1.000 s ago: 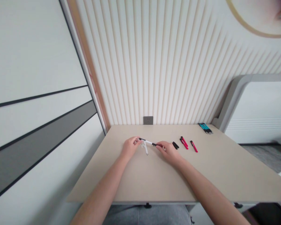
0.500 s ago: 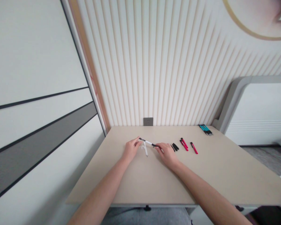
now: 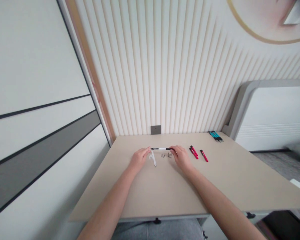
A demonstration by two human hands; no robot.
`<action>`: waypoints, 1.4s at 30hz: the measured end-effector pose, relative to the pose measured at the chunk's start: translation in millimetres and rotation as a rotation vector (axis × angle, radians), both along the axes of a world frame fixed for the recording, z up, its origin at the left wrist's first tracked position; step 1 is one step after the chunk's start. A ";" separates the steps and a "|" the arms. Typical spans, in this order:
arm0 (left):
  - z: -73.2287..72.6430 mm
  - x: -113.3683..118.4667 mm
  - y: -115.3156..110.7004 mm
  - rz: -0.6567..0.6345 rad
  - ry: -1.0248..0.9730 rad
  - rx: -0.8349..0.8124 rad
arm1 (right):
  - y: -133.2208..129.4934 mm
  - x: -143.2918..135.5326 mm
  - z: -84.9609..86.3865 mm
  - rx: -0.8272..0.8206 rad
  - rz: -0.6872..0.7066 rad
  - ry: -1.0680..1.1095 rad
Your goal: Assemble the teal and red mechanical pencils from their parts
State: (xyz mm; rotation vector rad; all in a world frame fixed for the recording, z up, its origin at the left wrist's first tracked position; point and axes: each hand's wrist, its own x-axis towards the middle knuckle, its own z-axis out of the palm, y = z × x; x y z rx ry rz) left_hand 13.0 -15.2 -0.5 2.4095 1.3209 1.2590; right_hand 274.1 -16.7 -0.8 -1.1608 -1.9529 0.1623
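Note:
Between my two hands a black-and-white pen [image 3: 162, 149] is held level above the table. My left hand [image 3: 139, 158] is closed on its left end and my right hand [image 3: 182, 158] on its black right end. Under the pen, by my left fingers, lie a white pen barrel [image 3: 154, 159] and small white pieces [image 3: 150, 156]. Small dark grey parts [image 3: 163, 155] are scattered on the table just left of my right hand. The black pieces seen earlier right of that hand are hidden now.
Red pens with black ends [image 3: 194, 152] lie right of my right hand, with another red pen [image 3: 204, 155] beside them. Several teal and black pens [image 3: 215, 136] sit at the back right of the beige table [image 3: 165, 196]. A wall socket [image 3: 156, 130] is behind.
The pen has turned from slanting down to the right to nearly level. My right hand has risen and shifted slightly right, uncovering the small grey parts. The view has shifted a little.

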 end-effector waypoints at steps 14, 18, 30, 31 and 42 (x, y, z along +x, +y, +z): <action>7.8 -16.8 -0.7 -0.198 0.233 0.012 | 7.4 22.1 7.7 -0.016 0.243 -0.033; 6.5 -21.5 0.4 -0.252 0.319 0.034 | 4.5 19.3 6.6 -0.013 0.293 -0.059; 12.2 -17.7 -4.3 -0.170 0.258 0.081 | 4.7 12.1 2.4 -0.017 0.188 -0.023; 12.0 -17.6 -4.6 -0.149 0.252 0.070 | 3.9 11.6 2.7 -0.024 0.182 -0.031; -1.3 -7.3 1.8 0.029 0.035 -0.091 | -4.3 -2.8 3.9 -0.061 0.073 -0.074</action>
